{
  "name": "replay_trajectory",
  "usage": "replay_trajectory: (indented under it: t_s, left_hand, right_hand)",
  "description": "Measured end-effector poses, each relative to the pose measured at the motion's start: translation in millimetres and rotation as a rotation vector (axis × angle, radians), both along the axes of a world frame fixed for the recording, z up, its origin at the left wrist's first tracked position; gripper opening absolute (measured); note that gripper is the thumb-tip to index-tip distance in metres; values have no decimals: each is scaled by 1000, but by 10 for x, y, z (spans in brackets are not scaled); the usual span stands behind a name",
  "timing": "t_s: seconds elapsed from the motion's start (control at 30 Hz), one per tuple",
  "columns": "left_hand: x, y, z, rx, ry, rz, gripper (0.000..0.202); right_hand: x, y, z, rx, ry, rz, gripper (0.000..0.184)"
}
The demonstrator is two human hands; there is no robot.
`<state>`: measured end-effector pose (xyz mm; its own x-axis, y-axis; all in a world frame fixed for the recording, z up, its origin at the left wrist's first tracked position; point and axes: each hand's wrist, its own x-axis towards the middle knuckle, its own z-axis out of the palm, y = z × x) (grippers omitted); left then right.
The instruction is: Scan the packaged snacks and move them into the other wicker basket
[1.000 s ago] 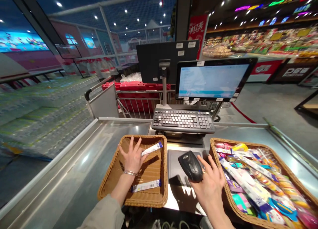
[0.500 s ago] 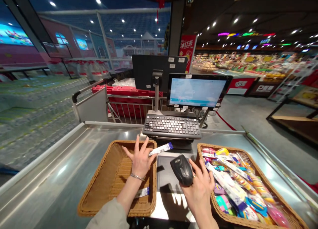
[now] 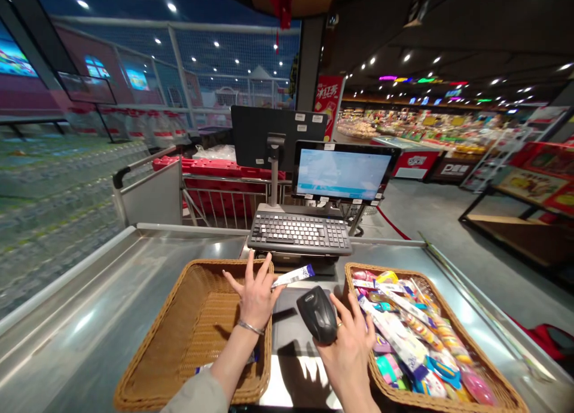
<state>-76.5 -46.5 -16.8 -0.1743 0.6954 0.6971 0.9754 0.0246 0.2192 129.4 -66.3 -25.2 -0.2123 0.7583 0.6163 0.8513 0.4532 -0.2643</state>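
Observation:
My left hand (image 3: 257, 298) pinches a slim white packet with a blue end (image 3: 293, 276) between thumb and forefinger, its other fingers spread. This hand is above the right side of a left wicker basket (image 3: 155, 317), where another white-and-blue packet (image 3: 204, 369) lies partly hidden under my forearm. In my right hand (image 3: 347, 347) is a black barcode scanner (image 3: 317, 315), its head angled up and left towards the packet. On the right, a second wicker basket (image 3: 497, 395) is full of mixed sweets (image 3: 399, 329) in bright wrappers, including several long white-and-blue packets.
Behind the baskets stand a keyboard (image 3: 299, 231) and a lit screen (image 3: 343, 173), with a second monitor (image 3: 275, 135) turned away. The metal counter (image 3: 76, 323) has a raised edge. A trolley (image 3: 219, 198) stands beyond, and wrapped bottles (image 3: 58, 192) are stacked at left.
The whole view has shifted a little to the right. My left hand with the packet and the scanner in my right hand have moved slightly closer together.

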Motion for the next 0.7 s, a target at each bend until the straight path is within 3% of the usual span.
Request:
replay_trajectory:
  t_s: [0.7]
  left_hand:
    - [72,21,12,16,-15,5,16]
  right_hand:
    - [40,-2,17,-19,40,10,28]
